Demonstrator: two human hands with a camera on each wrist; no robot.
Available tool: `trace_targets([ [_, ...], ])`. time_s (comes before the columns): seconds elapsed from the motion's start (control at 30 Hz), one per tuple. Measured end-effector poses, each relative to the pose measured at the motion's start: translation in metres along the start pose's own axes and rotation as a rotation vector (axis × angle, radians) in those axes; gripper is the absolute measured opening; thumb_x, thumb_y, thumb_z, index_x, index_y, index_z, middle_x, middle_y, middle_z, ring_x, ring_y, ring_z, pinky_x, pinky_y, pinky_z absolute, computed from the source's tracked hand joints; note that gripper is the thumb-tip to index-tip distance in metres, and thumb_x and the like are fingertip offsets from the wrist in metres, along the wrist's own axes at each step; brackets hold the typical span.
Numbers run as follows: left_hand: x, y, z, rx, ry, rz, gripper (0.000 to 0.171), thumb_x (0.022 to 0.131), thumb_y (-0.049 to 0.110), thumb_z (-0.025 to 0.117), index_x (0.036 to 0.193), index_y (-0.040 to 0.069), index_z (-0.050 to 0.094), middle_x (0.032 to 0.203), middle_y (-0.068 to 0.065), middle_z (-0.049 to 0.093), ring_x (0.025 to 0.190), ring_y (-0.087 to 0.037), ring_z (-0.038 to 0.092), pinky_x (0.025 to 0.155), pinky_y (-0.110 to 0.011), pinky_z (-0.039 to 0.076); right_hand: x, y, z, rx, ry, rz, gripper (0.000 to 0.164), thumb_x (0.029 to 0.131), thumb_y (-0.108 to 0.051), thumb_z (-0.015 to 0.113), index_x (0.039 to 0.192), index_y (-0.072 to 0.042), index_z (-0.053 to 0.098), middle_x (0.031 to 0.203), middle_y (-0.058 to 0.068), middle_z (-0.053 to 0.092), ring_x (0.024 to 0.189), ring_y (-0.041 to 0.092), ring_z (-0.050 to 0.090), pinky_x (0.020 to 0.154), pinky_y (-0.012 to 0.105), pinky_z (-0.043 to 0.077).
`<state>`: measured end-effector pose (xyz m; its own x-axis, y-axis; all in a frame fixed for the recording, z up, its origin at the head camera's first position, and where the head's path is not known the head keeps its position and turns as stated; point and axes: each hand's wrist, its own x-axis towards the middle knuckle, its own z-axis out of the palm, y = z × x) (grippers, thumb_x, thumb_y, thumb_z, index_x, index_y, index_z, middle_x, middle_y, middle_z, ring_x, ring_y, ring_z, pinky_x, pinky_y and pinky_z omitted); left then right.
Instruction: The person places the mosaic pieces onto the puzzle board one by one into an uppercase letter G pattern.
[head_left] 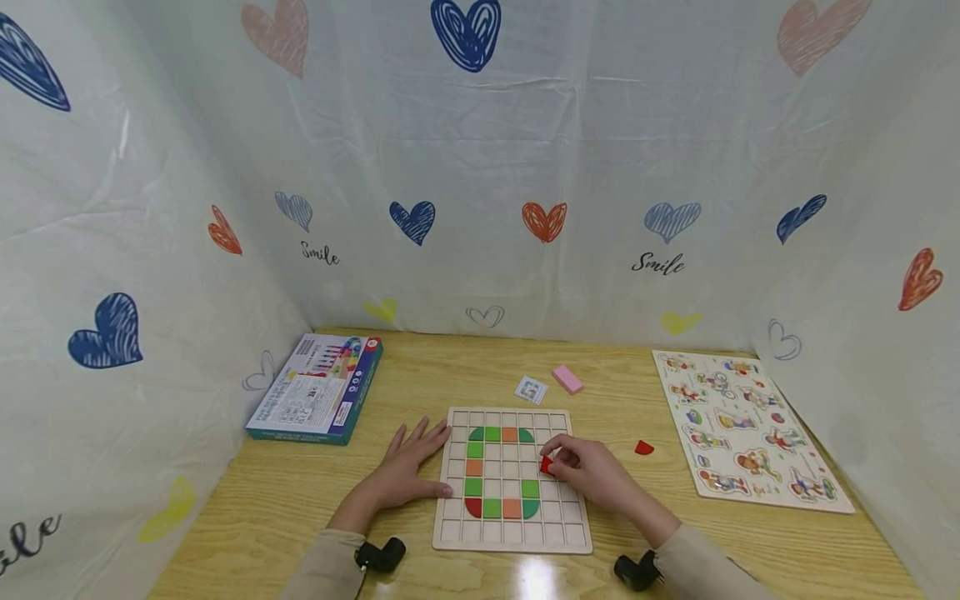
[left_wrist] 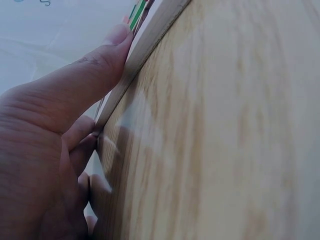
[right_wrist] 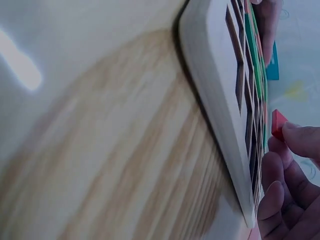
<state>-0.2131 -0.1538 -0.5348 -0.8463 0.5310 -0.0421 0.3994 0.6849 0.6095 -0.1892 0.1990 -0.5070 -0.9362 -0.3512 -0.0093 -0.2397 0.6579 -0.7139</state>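
Observation:
A light wooden grid board (head_left: 562, 533) lies on the table, with green, orange and red tiles set in its squares as a broken ring. My left hand (head_left: 401, 473) has its fingers spread at the board's left side, with the thumb (left_wrist: 117, 40) resting on the edge. Over the right part of the grid, my right hand (head_left: 591, 472) pinches a small red tile (right_wrist: 278, 124) between thumb and fingertips. The tile is held above the squares, just right of the ring. A loose red quarter-round tile (head_left: 644, 448) lies on the table to the right.
Behind the board lie a pink block (head_left: 567, 380) and a small printed card (head_left: 531, 390). A boxed set (head_left: 311, 396) is at the back left, and a picture puzzle board (head_left: 750, 433) at the right. A heart-print curtain (head_left: 480, 275) hangs around the table.

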Motion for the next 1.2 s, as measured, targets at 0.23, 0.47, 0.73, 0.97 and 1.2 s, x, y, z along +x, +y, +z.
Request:
trace_targets([
  [0.23, -0.001, -0.001, 0.0, 0.003, 0.003, -0.002, 0.099, 0.084, 0.055, 0.077, 0.16, 0.01, 0.033, 0.168, -0.007, 0.025, 0.156, -0.038, 0.005, 0.122, -0.06, -0.007, 0.011, -0.008, 0.015, -0.062, -0.018, -0.06, 0.014, 0.099, -0.016, 0.068, 0.111, -0.021, 0.072, 0.081, -0.013, 0.061, 0.072, 0.005, 0.054, 0.065, 0.024, 0.047],
  [0.47, 0.0, 0.0, 0.001, 0.009, 0.002, -0.004, 0.099, 0.084, 0.056, 0.076, 0.16, 0.01, 0.033, 0.168, -0.007, 0.024, 0.156, -0.037, 0.005, 0.122, -0.059, -0.008, 0.017, -0.01, 0.021, -0.094, -0.031, -0.082, 0.013, 0.099, -0.016, 0.067, 0.11, -0.02, 0.072, 0.079, -0.012, 0.059, 0.068, 0.005, 0.052, 0.061, 0.024, 0.045],
  [0.73, 0.0, 0.001, 0.0, 0.001, -0.005, -0.004, 0.099, 0.085, 0.055, 0.077, 0.16, 0.008, 0.032, 0.168, -0.008, 0.024, 0.156, -0.037, 0.005, 0.122, -0.06, -0.008, 0.017, -0.015, 0.023, -0.098, -0.033, -0.104, 0.01, 0.097, -0.017, 0.071, 0.105, -0.016, 0.076, 0.085, -0.011, 0.061, 0.074, 0.006, 0.051, 0.065, 0.023, 0.045],
  [0.97, 0.0, 0.001, 0.0, 0.005, -0.003, -0.006, 0.1, 0.084, 0.056, 0.077, 0.16, 0.009, 0.032, 0.168, -0.007, 0.024, 0.156, -0.037, 0.005, 0.122, -0.059, -0.008, 0.017, -0.017, 0.024, -0.102, -0.025, -0.074, 0.008, 0.094, -0.013, 0.073, 0.099, -0.018, 0.076, 0.088, -0.011, 0.064, 0.075, 0.004, 0.055, 0.067, 0.024, 0.05],
  [1.2, 0.0, 0.001, 0.0, 0.0, -0.001, -0.004, 0.1, 0.084, 0.055, 0.078, 0.16, 0.008, 0.032, 0.168, -0.008, 0.024, 0.156, -0.038, 0.005, 0.122, -0.06, -0.008, 0.016, -0.017, 0.024, -0.099, -0.021, -0.08, 0.009, 0.094, -0.01, 0.073, 0.101, -0.016, 0.075, 0.089, -0.011, 0.063, 0.076, 0.005, 0.054, 0.067, 0.024, 0.05],
])
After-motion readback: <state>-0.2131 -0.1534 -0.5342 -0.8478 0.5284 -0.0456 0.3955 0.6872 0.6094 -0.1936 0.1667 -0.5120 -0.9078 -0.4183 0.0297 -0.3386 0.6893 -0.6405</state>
